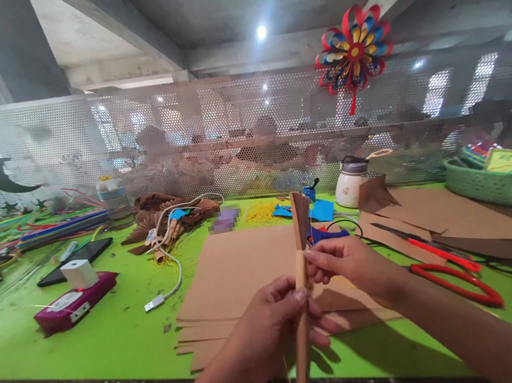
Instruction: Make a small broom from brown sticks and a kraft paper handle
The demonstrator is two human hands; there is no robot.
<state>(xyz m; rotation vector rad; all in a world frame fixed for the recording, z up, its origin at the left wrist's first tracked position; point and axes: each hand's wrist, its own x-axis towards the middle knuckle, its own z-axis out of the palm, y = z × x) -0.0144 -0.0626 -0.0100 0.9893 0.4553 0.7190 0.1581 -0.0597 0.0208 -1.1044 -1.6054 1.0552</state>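
Note:
A narrow roll of folded brown paper point(302, 348) stands tilted in front of me, its pleated upper end fanned slightly. My left hand point(282, 315) is wrapped round its middle, thumb on the front. Higher up, my right hand point(335, 263) pinches the roll's right side just below the pleats; whatever lies between those fingertips is too small to make out. Thin yellow thread point(289, 377) dangles beside the lower end. Behind and under the hands lies a stack of brown paper sheets point(234, 268) on the green table point(139, 344).
Red-handled scissors point(455, 282) and more brown sheets point(462, 208) lie at right, near a green basket point(508, 190). A white jar point(351, 181) stands behind. Left are a purple power strip point(77, 302), a white cable point(177, 265) and pleated brown pieces point(167, 220). A perforated screen point(223, 118) borders the table.

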